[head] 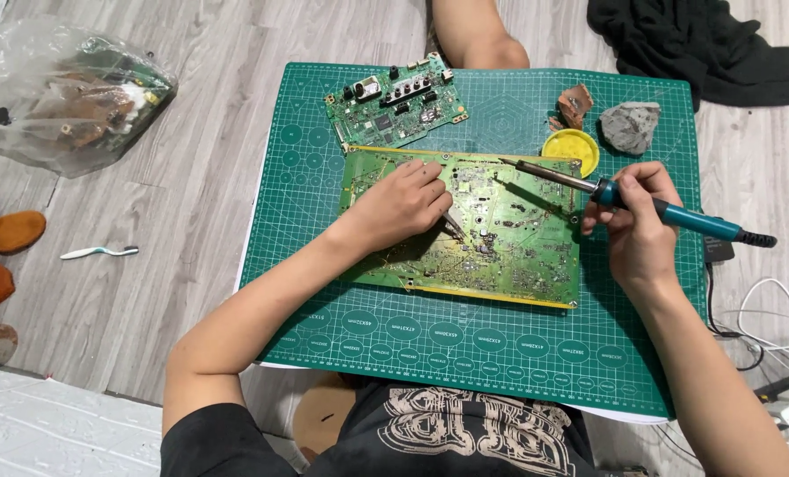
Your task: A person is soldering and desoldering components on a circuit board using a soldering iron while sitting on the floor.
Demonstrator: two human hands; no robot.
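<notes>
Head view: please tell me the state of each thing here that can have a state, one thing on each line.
Left hand: rests on large board, holds a thin tool.
Right hand: grips soldering iron.
Soldering iron: held, tip above large board.
Large board: flat on mat.
Small board: flat on mat, untouched.
Yellow tin: open.
Plastic bag: on floor, filled.

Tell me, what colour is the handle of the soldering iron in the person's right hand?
Teal blue, with a black end, on the soldering iron held in the right hand; head view.
</notes>
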